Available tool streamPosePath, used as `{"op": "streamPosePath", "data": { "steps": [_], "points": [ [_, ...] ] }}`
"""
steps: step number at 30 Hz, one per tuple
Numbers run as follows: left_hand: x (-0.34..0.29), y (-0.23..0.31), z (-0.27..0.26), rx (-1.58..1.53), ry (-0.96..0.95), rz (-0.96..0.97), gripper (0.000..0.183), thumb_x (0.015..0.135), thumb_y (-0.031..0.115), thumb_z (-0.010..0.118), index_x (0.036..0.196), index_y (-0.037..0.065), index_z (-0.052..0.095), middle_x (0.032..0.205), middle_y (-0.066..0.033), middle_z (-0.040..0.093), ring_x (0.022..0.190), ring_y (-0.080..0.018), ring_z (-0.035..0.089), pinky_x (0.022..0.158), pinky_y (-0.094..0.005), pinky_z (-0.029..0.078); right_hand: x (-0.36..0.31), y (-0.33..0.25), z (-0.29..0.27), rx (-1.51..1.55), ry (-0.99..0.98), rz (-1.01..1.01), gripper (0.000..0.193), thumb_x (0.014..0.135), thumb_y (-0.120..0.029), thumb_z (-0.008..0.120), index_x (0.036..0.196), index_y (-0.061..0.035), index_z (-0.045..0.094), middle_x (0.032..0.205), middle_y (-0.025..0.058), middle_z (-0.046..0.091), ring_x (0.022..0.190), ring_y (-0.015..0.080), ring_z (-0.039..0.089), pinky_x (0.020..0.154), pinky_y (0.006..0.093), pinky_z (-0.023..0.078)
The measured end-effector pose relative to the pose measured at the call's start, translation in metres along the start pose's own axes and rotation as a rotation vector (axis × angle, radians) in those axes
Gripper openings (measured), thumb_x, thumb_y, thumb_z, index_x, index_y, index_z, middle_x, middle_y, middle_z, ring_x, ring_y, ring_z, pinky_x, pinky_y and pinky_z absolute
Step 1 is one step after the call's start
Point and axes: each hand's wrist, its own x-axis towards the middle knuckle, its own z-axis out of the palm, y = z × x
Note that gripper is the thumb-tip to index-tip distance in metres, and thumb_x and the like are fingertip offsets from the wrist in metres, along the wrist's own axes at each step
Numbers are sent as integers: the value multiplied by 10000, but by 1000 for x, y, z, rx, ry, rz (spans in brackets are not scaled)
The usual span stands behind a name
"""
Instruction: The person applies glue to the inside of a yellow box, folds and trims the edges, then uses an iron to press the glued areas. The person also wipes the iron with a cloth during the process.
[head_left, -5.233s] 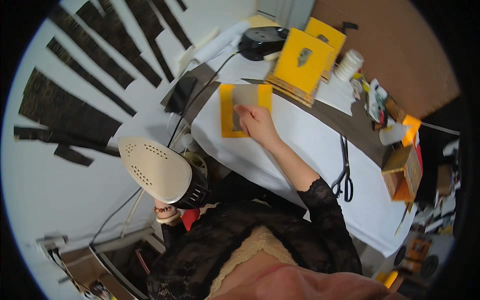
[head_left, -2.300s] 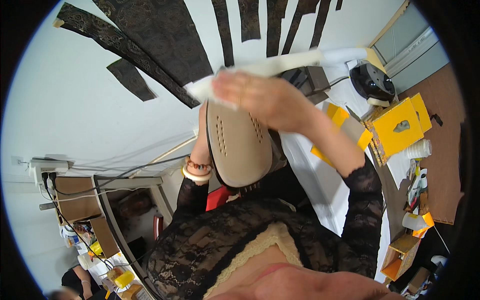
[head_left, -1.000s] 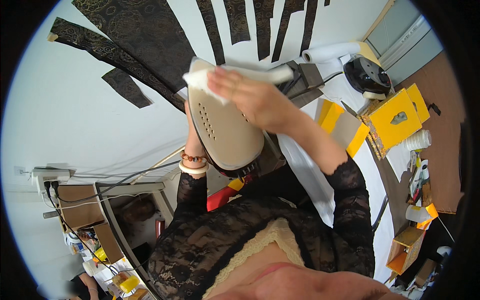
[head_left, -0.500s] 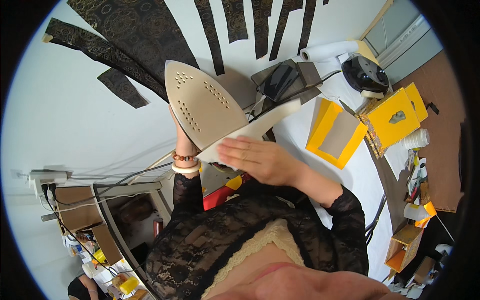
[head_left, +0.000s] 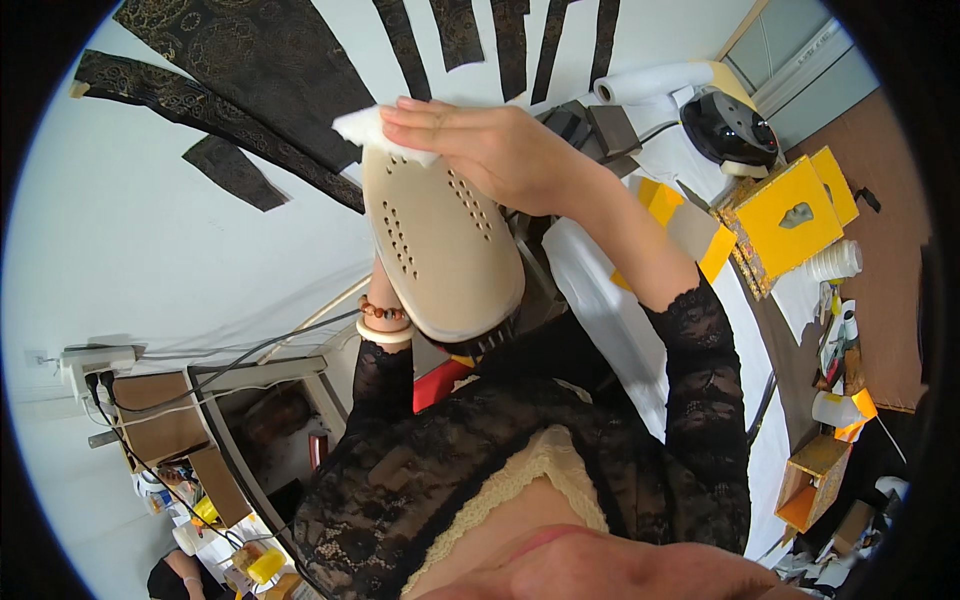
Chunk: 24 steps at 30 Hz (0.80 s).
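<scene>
A clothes iron (head_left: 440,250) is tipped up, its beige soleplate with rows of small steam holes turned toward me. My left hand (head_left: 382,285) holds it up from behind; the fingers are hidden by the iron, and only the wrist with a beaded bracelet and a pale bangle shows. With my right hand (head_left: 490,145) I press a folded white cloth (head_left: 362,127) over the soleplate's pointed tip. The fingers of that hand lie long and close together across the cloth.
Dark patterned fabric pieces (head_left: 270,90) lie across the white table (head_left: 230,270). To the right are a white roll (head_left: 650,82), a black rounded appliance (head_left: 728,130) and yellow boards (head_left: 785,215). A power strip (head_left: 95,360) with cords sits at left; another person's arm (head_left: 185,575) shows lower left.
My right hand and the cloth have moved up and left, from the soleplate's wide end to its tip. The iron has turned and shifted slightly down and right.
</scene>
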Motion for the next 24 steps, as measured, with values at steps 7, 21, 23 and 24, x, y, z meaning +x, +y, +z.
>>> {"op": "streamPosePath", "data": {
  "steps": [7, 21, 23, 24],
  "points": [
    [-19, -6, -37, 10, 90, -38, 146, 936, 75, 579, 1066, 20, 616, 925, -29, 683, 821, -98, 620, 716, -260, 513, -71, -65, 10, 80, -83, 122, 503, 848, 46, 538, 1342, -39, 572, 1397, 125, 555, 1341, 268, 489, 1122, 385, 410],
    [38, 2, -33, 108, 191, 69, 139, 939, 79, 575, 1058, 20, 618, 915, -27, 683, 816, -97, 618, 711, -259, 512, -94, -97, 29, 100, -86, 164, 440, 868, 11, 521, 1304, 9, 579, 1377, 145, 562, 1315, 295, 513, 1098, 432, 421],
    [38, 1, -32, 121, 199, 80, 138, 940, 80, 575, 1057, 20, 618, 914, -27, 683, 815, -97, 617, 710, -259, 512, -75, -91, 28, 106, -36, 138, 438, 872, 18, 520, 1306, 9, 578, 1375, 144, 564, 1316, 292, 511, 1099, 431, 421],
    [37, 2, -31, 125, 199, 81, 138, 940, 80, 575, 1056, 20, 618, 913, -27, 683, 815, -97, 617, 710, -259, 512, -69, -89, 28, 107, -11, 125, 437, 874, 21, 519, 1306, 10, 578, 1374, 143, 565, 1317, 291, 511, 1099, 430, 420]
  ]
}}
